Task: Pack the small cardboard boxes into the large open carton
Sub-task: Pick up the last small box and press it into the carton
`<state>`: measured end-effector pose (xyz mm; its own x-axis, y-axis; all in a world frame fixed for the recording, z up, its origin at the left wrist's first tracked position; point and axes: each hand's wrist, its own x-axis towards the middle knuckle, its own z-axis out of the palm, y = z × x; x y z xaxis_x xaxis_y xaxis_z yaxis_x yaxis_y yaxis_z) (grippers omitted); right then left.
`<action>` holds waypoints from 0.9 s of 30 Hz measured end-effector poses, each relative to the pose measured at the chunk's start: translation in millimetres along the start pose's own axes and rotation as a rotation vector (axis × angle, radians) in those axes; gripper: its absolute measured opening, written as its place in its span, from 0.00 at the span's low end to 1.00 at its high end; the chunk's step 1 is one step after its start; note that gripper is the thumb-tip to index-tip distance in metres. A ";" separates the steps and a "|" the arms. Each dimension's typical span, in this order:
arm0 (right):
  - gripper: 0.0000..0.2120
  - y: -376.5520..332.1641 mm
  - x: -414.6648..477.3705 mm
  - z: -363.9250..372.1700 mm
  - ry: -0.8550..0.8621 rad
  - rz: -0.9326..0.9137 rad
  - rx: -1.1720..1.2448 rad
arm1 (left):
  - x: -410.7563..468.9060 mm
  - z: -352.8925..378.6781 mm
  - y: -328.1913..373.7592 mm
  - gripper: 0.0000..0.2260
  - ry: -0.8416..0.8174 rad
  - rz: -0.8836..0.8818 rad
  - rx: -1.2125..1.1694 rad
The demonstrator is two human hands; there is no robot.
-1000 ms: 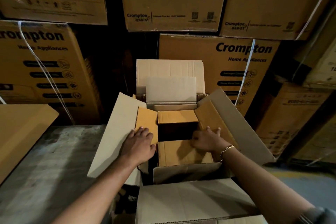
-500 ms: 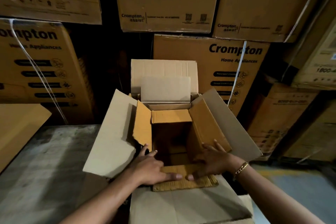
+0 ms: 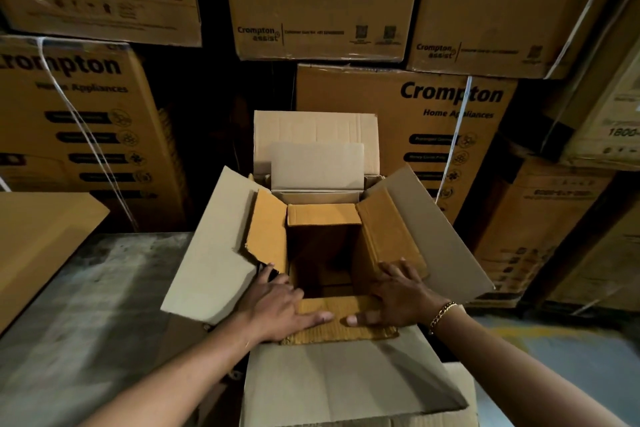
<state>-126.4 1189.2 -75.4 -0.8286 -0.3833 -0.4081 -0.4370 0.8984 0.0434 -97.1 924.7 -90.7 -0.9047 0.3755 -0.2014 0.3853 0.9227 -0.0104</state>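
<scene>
The small box [image 3: 323, 214] is sitting inside the large carton [image 3: 214, 253], w/ its four brown flaps opened outward. Both hands are resting on its near side. The L hand [image 3: 277, 305] is lying palm down at the near-left corner, thumb stretched flat along the near brown flap [image 3: 341, 334], fingers straight and reaching toward the lower edge of the left brown flap [image 3: 266, 229]. The R hand [image 3: 398, 295] is mirroring it at the near-right corner: fingers spread over the base of the right brown flap [image 3: 388, 229], thumb pressing flat on the near flap. The thumb tips are pointing at each other, just apart. Neither hand is gripping anything. A bracelet [image 3: 443, 314] is showing on the R wrist.

The carton's pale outer flaps are hanging open on all sides, w/ a second pale card panel [image 3: 317, 166] standing at the far side. The small box's inside is showing dark; can't tell what's in it. The carton is standing beside a grey table [image 3: 86, 305], w/ stacked Crompton cartons [image 3: 415, 107] behind.
</scene>
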 end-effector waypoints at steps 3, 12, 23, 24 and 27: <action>0.54 -2.8 -2.9 -5.8 -0.070 0.006 -0.012 | 2.3 -0.7 0.4 0.52 -0.039 0.001 0.023; 0.35 -14.8 67.3 -44.8 -0.019 0.099 0.000 | 71.8 -42.1 -2.3 0.39 0.041 -0.164 0.256; 0.47 39.1 164.9 -107.3 0.188 0.056 0.086 | 165.8 -62.1 -83.2 0.46 0.228 -0.385 -0.023; 0.45 44.8 172.4 -111.5 0.226 0.057 0.087 | 175.4 -62.4 -86.3 0.47 0.229 -0.373 -0.001; 0.44 54.6 196.9 -114.9 0.234 0.072 0.113 | 205.6 -60.8 -92.8 0.48 0.221 -0.323 0.062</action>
<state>-353.5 1138.1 -48.7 -0.9201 -0.3452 -0.1852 -0.3434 0.9382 -0.0430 -329.9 921.6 -71.6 -0.9958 0.0827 0.0380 0.0786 0.9919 -0.0994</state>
